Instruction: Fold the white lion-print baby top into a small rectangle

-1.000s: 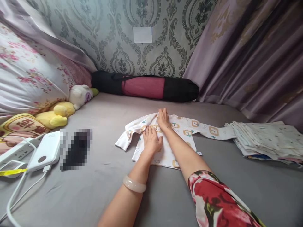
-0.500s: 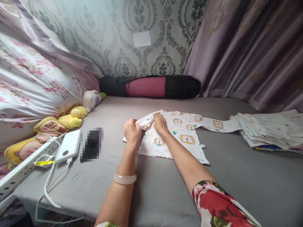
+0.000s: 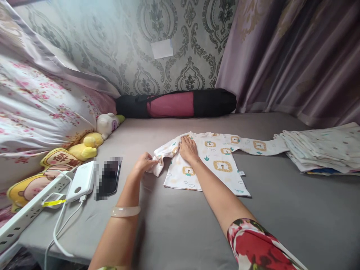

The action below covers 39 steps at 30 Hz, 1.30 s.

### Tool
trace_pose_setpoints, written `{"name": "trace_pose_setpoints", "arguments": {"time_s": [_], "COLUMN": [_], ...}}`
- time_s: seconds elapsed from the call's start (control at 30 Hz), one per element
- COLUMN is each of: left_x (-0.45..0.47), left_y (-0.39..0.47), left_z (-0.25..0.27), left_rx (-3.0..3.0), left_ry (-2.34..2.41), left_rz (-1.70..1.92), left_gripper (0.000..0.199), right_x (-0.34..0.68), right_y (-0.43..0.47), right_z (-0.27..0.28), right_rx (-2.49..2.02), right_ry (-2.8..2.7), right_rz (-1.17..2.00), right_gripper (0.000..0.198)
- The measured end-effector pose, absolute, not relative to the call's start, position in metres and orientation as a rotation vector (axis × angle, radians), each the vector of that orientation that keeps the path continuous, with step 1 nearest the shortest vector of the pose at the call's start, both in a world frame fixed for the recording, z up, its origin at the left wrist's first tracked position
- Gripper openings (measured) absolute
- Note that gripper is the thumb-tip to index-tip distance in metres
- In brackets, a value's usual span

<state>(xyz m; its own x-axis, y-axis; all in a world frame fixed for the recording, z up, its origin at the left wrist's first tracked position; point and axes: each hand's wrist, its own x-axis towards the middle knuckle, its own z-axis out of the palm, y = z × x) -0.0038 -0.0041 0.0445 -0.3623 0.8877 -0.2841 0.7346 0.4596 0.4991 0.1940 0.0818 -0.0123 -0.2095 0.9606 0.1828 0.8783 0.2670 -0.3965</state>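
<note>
- The left hand [image 3: 143, 164] reaches forward with its back turned up, thumb and fingers drawn together at a rumpled cuff; this grip is nearly closed and appears to pinch the fabric, though some fingertips are hidden.
- The right hand [image 3: 189, 150] lies palm down, to the right of the grip and a little farther off, its fingers loosely bent and side by side; it presses on the cloth and grasps nothing visible.
- Under the right hand is a white long-sleeved cotton shirt [image 3: 209, 170] printed with tan lion faces and teal leaves, spread on the smooth grey sheet [image 3: 174, 228]. Its near-left sleeve bends down to the grip; the other stretches away to the right.
- The right forearm crosses the shirt's lower edge, hiding part of the print.
- Far right of the grip, a stack of pale folded fabric [image 3: 323, 150] meets the outstretched cuff.
- Left of the grip lie a dark, glossy, partly pixelated flat device [image 3: 114, 178], a white rectangular power bank [image 3: 81, 180] with a cable, and a long white power strip [image 3: 36, 210].
- Beyond the grip, a black-and-pink cylindrical fabric bag [image 3: 171, 105] rests along the patterned wall.
</note>
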Motion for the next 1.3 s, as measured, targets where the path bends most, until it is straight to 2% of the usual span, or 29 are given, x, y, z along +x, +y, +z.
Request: {"name": "trace_pose_setpoints", "arguments": {"time_s": [0.13, 0.4, 0.53, 0.8, 1.17, 1.23, 1.3], "left_x": [-0.013, -0.040, -0.045, -0.048, -0.040, -0.033, -0.026], "left_y": [0.008, 0.062, 0.085, 0.113, 0.128, 0.124, 0.118], "left_z": [0.055, 0.087, 0.089, 0.081, 0.044, 0.041, 0.037], "left_rx": [1.342, 1.645, 1.619, 1.705, 1.728, 1.799, 1.982], "left_ry": [2.059, 2.462, 2.501, 2.593, 2.484, 2.478, 2.375], "left_rz": [0.310, 0.333, 0.484, 0.679, 0.685, 0.745, 0.766], "left_gripper": [0.011, 0.006, 0.013, 0.044, 0.060, 0.057, 0.041], "right_x": [0.195, 0.197, 0.196, 0.191, 0.192, 0.192, 0.192], "right_y": [0.082, 0.083, 0.081, 0.077, 0.073, 0.073, 0.073], "right_z": [-0.012, -0.013, -0.011, -0.007, -0.001, -0.002, 0.000], "right_rx": [-1.666, -1.639, -1.658, -1.722, -1.736, -1.722, -1.683], "right_ry": [-2.150, -2.127, -2.143, -2.208, -2.268, -2.250, -2.211], "right_rz": [0.296, 0.294, 0.303, 0.310, 0.366, 0.348, 0.288], "right_gripper": [0.049, 0.046, 0.048, 0.058, 0.058, 0.058, 0.057]}}
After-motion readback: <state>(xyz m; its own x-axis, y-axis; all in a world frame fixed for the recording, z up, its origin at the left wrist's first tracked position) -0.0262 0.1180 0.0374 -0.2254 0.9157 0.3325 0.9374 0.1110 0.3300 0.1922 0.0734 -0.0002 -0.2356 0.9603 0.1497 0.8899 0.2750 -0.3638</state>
